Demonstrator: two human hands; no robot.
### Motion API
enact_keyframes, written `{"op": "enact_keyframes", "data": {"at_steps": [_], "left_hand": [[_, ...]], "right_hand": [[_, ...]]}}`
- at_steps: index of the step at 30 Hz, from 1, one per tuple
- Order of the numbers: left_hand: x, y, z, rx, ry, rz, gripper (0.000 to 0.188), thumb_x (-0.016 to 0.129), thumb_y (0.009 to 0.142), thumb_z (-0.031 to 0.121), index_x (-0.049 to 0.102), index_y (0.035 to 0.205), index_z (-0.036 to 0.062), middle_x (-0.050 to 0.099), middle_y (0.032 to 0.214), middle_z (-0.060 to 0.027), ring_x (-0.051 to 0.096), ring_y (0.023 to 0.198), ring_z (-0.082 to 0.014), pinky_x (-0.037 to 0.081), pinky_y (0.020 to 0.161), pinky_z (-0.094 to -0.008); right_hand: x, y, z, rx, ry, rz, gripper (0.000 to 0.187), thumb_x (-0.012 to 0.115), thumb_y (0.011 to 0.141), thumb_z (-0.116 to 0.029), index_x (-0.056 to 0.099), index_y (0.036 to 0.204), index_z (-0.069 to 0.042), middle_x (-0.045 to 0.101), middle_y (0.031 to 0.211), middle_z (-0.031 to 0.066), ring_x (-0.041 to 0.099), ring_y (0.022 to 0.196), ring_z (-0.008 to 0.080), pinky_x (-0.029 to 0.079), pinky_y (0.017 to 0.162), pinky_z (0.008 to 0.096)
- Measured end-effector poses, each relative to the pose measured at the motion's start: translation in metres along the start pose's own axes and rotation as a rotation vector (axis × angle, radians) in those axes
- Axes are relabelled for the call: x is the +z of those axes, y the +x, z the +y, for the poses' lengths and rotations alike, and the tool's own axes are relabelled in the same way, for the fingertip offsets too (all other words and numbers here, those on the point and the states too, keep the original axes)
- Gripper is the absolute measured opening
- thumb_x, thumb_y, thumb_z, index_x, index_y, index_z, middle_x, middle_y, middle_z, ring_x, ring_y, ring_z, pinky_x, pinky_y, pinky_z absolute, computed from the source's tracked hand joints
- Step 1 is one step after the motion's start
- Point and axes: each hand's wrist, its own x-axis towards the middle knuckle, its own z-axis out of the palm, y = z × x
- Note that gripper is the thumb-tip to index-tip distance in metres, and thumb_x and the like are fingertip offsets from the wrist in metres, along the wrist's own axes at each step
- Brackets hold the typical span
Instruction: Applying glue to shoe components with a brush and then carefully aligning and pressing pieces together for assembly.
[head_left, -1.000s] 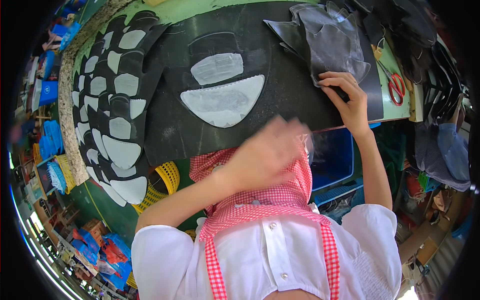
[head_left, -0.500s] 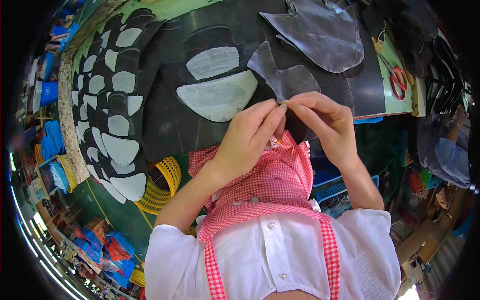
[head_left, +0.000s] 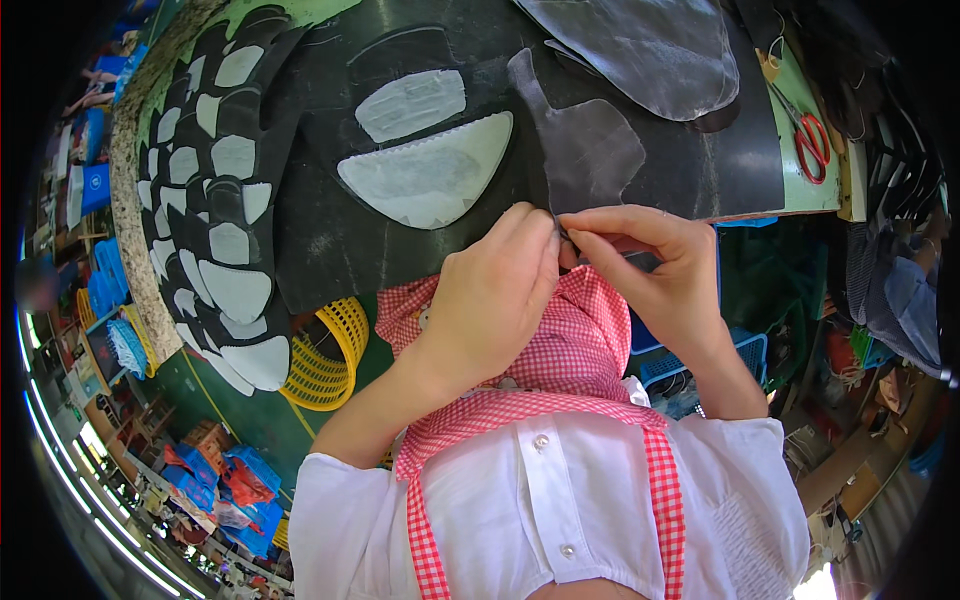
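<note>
At the near edge of the black work surface, my left hand [head_left: 492, 285] and my right hand [head_left: 655, 262] meet with their fingertips close together. Both are pinched on the near edge of a dark grey leather piece [head_left: 590, 150], whose wider part lies flat beyond them. The fingers hide most of the pinched edge. Left of it lies a black leather piece with two pale backing patches: a half-moon patch [head_left: 430, 172] with a notched edge and a smaller patch [head_left: 412, 104] above. A stack of dark leather pieces [head_left: 650, 55] lies at the far right.
Overlapping black pieces with white patches [head_left: 235, 240] cover the table's left side. Red-handled scissors [head_left: 811, 148] lie on the green tabletop [head_left: 790, 190] at right. Below the table stand a yellow basket [head_left: 325, 365] and a blue basket [head_left: 750, 352]. Another person's blue sleeve [head_left: 905, 300] shows far right.
The view has shifted slightly. The leather piece's far part now lies flatter and farther right. My hands have come slightly lower and stay pinched on its edge.
</note>
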Motion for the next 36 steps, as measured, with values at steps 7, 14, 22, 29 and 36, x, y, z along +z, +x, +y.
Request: {"op": "enact_keyframes", "data": {"at_steps": [7,14,22,29,36], "left_hand": [[0.002,-0.003,0.009,0.005,0.198,0.027,0.010,0.043,0.094,0.009,0.044,0.091,-0.0009,0.046,0.084,-0.0197,0.051,0.078,-0.0428,0.040,0.062,-0.0464],[0.001,-0.001,0.003,-0.016,0.162,0.086,0.015,0.044,0.093,0.010,0.047,0.085,-0.0023,0.051,0.079,-0.0174,0.054,0.070,-0.0358,0.042,0.061,-0.0392],[-0.021,-0.006,-0.012,-0.301,-0.585,-0.132,0.025,0.049,0.094,0.020,0.050,0.078,0.0004,0.054,0.069,-0.0041,0.050,0.064,-0.0083,0.041,0.058,-0.0238],[-0.028,-0.009,-0.009,-0.386,-0.670,-0.175,0.025,0.044,0.100,0.023,0.051,0.089,0.0014,0.057,0.081,-0.0045,0.059,0.073,-0.0099,0.050,0.064,-0.0218],[-0.029,-0.011,-0.011,-0.253,-0.639,-0.060,0.029,0.039,0.101,0.024,0.052,0.088,0.0014,0.058,0.081,-0.0063,0.060,0.073,-0.0120,0.051,0.065,-0.0224]], "right_hand": [[0.004,-0.001,0.001,-0.167,-0.277,0.052,0.015,0.069,0.078,0.002,0.068,0.093,0.003,0.070,0.085,0.0114,0.070,0.074,0.0165,0.056,0.067,0.0250],[0.001,0.007,-0.007,-0.053,-0.252,-0.047,0.013,0.068,0.079,0.002,0.069,0.093,0.002,0.070,0.082,0.0071,0.068,0.073,0.0117,0.054,0.069,0.0219],[-0.002,0.020,-0.009,0.158,0.036,-0.266,0.006,0.062,0.084,-0.004,0.061,0.085,0.002,0.064,0.079,0.0027,0.062,0.073,0.0072,0.051,0.068,0.0205],[-0.001,0.030,-0.006,0.160,0.148,-0.290,0.009,0.059,0.087,-0.006,0.060,0.091,0.001,0.061,0.077,-0.0005,0.055,0.068,0.0029,0.046,0.062,0.0185],[0.012,0.029,-0.006,0.043,0.065,-0.313,0.009,0.055,0.090,-0.009,0.053,0.092,0.000,0.057,0.074,-0.0010,0.052,0.064,0.0031,0.042,0.058,0.0186]]}}
